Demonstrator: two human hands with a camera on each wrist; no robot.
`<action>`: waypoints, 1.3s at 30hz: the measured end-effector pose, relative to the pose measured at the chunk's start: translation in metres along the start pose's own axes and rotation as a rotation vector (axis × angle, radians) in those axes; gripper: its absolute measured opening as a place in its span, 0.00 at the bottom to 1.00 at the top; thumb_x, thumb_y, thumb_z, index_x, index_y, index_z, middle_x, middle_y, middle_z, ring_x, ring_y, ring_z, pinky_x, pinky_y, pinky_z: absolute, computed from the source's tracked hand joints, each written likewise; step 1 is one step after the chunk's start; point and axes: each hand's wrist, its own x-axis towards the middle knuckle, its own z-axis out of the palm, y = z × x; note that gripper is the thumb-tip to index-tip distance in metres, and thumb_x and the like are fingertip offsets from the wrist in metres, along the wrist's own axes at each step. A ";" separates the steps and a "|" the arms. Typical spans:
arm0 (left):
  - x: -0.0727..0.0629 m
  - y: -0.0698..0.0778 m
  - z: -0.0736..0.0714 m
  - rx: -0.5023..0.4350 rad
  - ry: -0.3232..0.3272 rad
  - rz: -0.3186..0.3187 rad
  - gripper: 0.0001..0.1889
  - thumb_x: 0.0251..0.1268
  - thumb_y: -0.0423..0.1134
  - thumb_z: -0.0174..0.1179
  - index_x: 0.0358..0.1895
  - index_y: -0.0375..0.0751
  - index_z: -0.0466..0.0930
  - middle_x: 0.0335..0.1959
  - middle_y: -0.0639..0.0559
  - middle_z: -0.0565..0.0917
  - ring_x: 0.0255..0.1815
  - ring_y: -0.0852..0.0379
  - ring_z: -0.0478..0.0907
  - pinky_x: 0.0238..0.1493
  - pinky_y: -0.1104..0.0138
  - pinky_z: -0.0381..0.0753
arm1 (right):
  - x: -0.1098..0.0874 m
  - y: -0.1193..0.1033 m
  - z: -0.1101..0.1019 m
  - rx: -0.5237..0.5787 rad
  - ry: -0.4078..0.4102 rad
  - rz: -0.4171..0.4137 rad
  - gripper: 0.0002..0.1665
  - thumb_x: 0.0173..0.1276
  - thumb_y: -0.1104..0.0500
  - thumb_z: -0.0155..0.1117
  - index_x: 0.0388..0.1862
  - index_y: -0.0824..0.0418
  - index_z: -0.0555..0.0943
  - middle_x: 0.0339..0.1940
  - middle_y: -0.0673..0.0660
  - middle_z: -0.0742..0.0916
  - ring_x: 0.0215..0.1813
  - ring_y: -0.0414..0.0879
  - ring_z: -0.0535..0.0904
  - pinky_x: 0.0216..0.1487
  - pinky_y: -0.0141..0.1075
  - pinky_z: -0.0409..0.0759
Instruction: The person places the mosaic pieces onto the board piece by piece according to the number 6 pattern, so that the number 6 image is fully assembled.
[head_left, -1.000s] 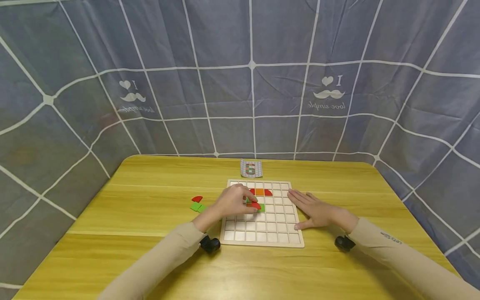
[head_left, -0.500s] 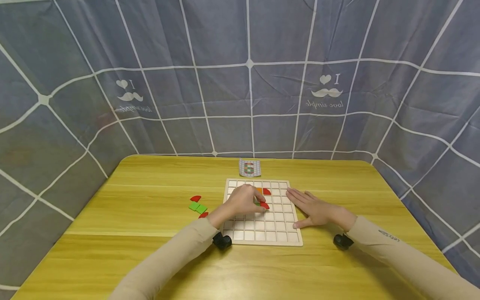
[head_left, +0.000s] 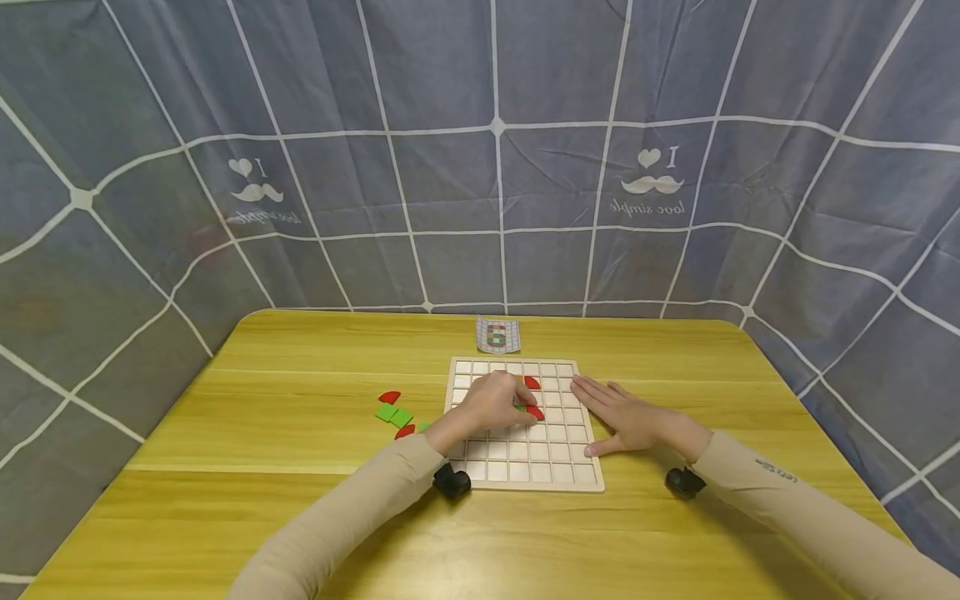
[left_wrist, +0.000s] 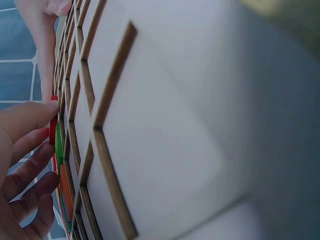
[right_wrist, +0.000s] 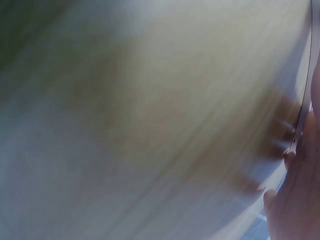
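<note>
My left hand (head_left: pixel 495 400) pinches a red quarter-circle tile (head_left: pixel 535 412) between thumb and fingers, close over the pale wooden grid board (head_left: pixel 525 473). In the left wrist view, the red tile stands on edge to the camera beside a green tile (left_wrist: pixel 59 144), with an orange tile (left_wrist: pixel 66 192) lower along the row. Another red quarter-circle (head_left: pixel 532 382) lies on the board just beyond the fingers. The left hand hides much of the tiles below it. My right hand (head_left: pixel 626 423) rests with fingers spread at the board's right edge, holding nothing.
Loose tiles lie left of the board: a red quarter-circle (head_left: pixel 389 397), green squares (head_left: pixel 386 412) and another red piece (head_left: pixel 405 431). A small patterned card (head_left: pixel 498 336) lies behind the board. A grey curtain (head_left: pixel 450 183) surrounds the back of the wooden table (head_left: pixel 315 367).
The left hand has shifted right across the board with the red tile, from over the green tile to its right side. The right hand has stayed at the board's edge.
</note>
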 end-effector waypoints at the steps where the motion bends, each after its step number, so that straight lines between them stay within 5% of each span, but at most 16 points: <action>1: 0.000 0.000 0.000 0.003 -0.003 -0.003 0.12 0.51 0.47 0.72 0.38 0.49 0.90 0.40 0.58 0.89 0.37 0.63 0.81 0.28 0.75 0.73 | 0.000 0.000 0.000 0.000 0.000 0.000 0.62 0.62 0.30 0.56 0.78 0.65 0.42 0.80 0.65 0.46 0.79 0.61 0.42 0.73 0.62 0.44; 12: -0.003 -0.001 0.000 -0.017 -0.022 0.011 0.12 0.52 0.46 0.72 0.40 0.48 0.89 0.41 0.56 0.88 0.37 0.64 0.80 0.31 0.74 0.75 | 0.001 0.000 -0.001 -0.009 -0.006 0.005 0.62 0.62 0.29 0.55 0.78 0.64 0.42 0.80 0.64 0.46 0.79 0.60 0.42 0.74 0.62 0.44; 33: -0.010 0.002 -0.006 0.045 -0.023 -0.002 0.12 0.56 0.46 0.69 0.43 0.51 0.89 0.51 0.55 0.85 0.54 0.56 0.80 0.44 0.64 0.81 | 0.001 -0.003 -0.001 -0.001 -0.019 0.010 0.62 0.62 0.30 0.56 0.78 0.65 0.41 0.79 0.65 0.45 0.79 0.61 0.42 0.73 0.62 0.44; 39: -0.017 -0.002 -0.015 0.046 0.000 0.005 0.12 0.57 0.43 0.68 0.45 0.50 0.88 0.49 0.54 0.86 0.50 0.53 0.79 0.32 0.69 0.77 | -0.001 -0.003 -0.002 -0.004 -0.017 0.009 0.62 0.63 0.30 0.56 0.78 0.66 0.41 0.79 0.67 0.45 0.79 0.62 0.42 0.73 0.63 0.43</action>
